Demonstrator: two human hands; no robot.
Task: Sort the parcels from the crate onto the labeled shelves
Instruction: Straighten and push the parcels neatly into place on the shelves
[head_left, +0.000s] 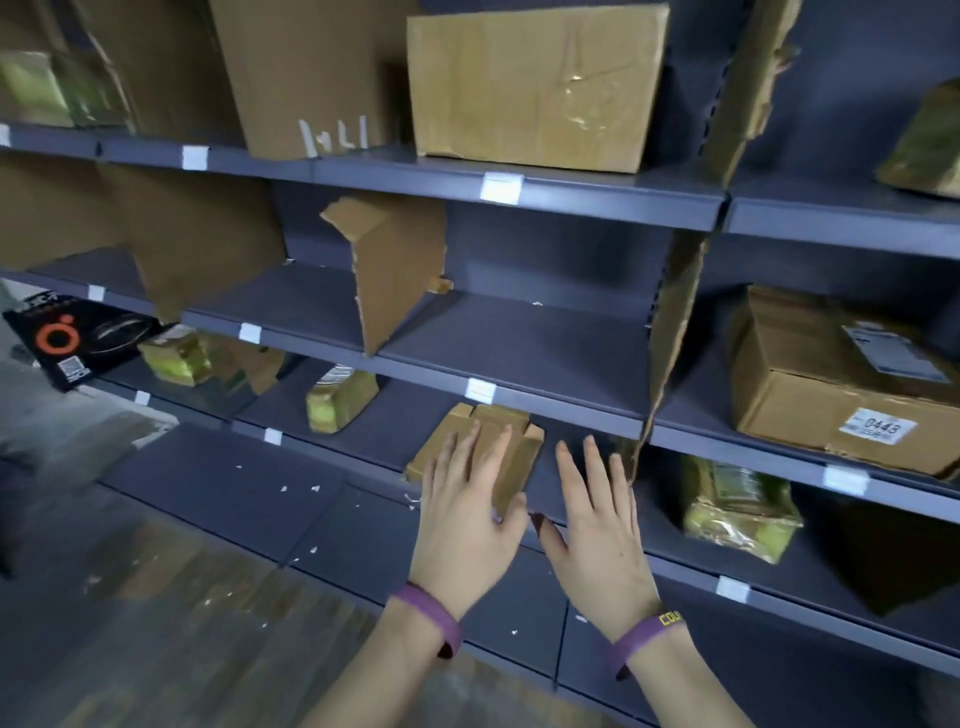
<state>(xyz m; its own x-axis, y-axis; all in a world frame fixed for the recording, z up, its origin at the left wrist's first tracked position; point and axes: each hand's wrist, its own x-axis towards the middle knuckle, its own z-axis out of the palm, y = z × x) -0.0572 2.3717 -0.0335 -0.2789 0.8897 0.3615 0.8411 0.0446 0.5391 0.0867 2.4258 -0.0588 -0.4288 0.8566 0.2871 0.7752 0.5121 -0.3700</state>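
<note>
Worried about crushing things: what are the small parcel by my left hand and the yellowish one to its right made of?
Small parcel: seemingly matte brown cardboard, with folded flaps. Yellowish parcel: probably glossy plastic tape wrap, wrinkled with highlights.

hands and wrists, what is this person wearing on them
No gloves or sleeves show. The left hand and right hand each have a purple wristband: the left band looks plain, the right band carries yellow letters, only partly readable.

Brown parcel (480, 457) flat on shelf (363, 431)
</note>
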